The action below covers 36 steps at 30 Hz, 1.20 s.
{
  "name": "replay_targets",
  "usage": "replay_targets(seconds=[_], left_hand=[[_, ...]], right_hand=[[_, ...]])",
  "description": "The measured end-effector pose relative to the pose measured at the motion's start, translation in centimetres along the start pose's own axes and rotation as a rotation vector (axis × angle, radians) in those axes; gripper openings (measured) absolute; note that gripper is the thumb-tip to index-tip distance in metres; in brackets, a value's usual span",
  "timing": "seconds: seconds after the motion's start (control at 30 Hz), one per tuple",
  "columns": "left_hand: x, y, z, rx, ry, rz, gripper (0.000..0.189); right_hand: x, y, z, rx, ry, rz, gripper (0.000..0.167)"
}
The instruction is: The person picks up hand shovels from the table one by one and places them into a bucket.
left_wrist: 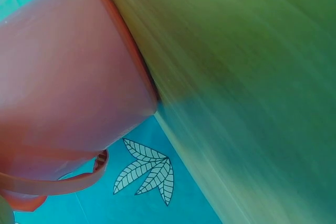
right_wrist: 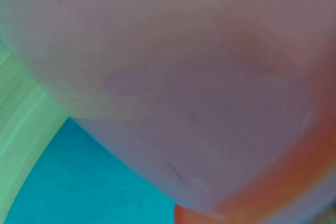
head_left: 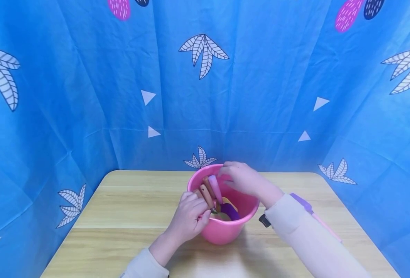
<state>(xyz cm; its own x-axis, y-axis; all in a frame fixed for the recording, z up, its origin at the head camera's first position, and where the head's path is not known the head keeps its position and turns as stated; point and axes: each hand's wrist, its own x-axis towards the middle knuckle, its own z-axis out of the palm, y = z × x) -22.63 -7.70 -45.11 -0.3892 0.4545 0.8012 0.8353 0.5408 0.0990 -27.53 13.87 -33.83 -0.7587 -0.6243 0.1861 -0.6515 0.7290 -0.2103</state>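
A pink bucket (head_left: 220, 233) stands on the table in the head view. Inside it lean several tools, among them one with a pink handle (head_left: 214, 187) and others with wooden handles (head_left: 207, 197); a purple piece (head_left: 230, 211) lies lower down. My left hand (head_left: 189, 216) grips the near left rim with curled fingers. Over the far right rim, my right hand (head_left: 241, 177) reaches in, its fingers loosely bent beside the pink handle, with nothing visible in them. Both wrist views are filled largely by the bucket's wall (left_wrist: 68, 77), and neither clearly shows the fingers. The bucket's carrying strap (left_wrist: 52, 184) appears in the left wrist view.
A tool with a purple head (head_left: 302, 201) and pink handle lies on the wooden table (head_left: 128, 208) to the right, partly behind my right sleeve. Blue patterned curtains (head_left: 260, 85) hang behind the table and along both sides.
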Motion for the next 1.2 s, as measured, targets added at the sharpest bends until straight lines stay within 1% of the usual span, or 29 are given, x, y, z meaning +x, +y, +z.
replay_targets(seconds=[0.2,0.43,0.53,0.67,0.73,0.97,1.2], left_hand=[[-0.1,-0.1,-0.1,-0.006,-0.008,-0.006,0.029],[-0.1,-0.1,0.0,-0.012,-0.026,-0.017,0.017],[-0.1,-0.1,-0.1,-0.013,-0.027,-0.019,0.016],[-0.1,-0.2,-0.2,-0.014,-0.024,-0.019,0.015],[0.0,-0.2,-0.2,-0.015,-0.022,-0.018,0.013],[-0.1,-0.3,-0.2,-0.019,-0.019,-0.011,0.019],[-0.1,-0.3,-0.1,-0.024,-0.022,-0.016,0.016]], right_hand=[[-0.9,0.0,-1.1,-0.026,-0.008,0.031,0.023],[-2.2,0.5,-2.5,-0.037,0.014,0.02,0.024],[-2.9,1.0,-3.1,-0.024,0.006,0.049,0.027],[-3.7,2.0,-3.6,-0.007,0.013,0.074,0.025],[-4.2,2.7,-3.7,-0.01,0.027,0.073,0.024],[-6.1,5.1,-3.9,-0.055,0.066,0.077,0.024],[-8.2,7.0,-4.1,-0.078,0.089,0.102,0.023]])
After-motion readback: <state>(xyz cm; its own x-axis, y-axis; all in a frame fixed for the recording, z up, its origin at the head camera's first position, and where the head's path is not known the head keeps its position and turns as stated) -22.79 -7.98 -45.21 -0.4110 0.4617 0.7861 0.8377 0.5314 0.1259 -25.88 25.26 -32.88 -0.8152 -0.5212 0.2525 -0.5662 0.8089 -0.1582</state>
